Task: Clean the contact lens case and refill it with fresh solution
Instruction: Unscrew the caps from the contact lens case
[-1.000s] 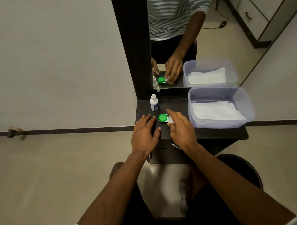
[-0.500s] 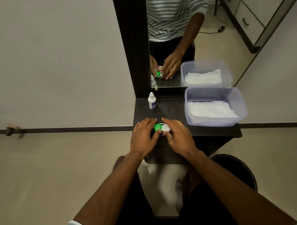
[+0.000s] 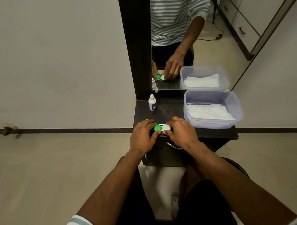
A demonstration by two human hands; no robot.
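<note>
You are pinching the contact lens case (image 3: 161, 128) at the shelf's (image 3: 169, 110) front edge: left hand (image 3: 142, 137) on the green cap, right hand (image 3: 182, 132) on the white one. The solution bottle (image 3: 152, 103) is standing at 12 o'clock, the plastic tub (image 3: 237, 109) at 2 o'clock, with bare surface between.

Fingers of the left hand (image 3: 141, 135) and right hand (image 3: 180, 131) cover the edges of the contact lens case (image 3: 161, 128) — only its green and white caps show. The label on the solution bottle (image 3: 152, 103) is too small to read. Both sleeves are cut off by the bottom edge.
</note>
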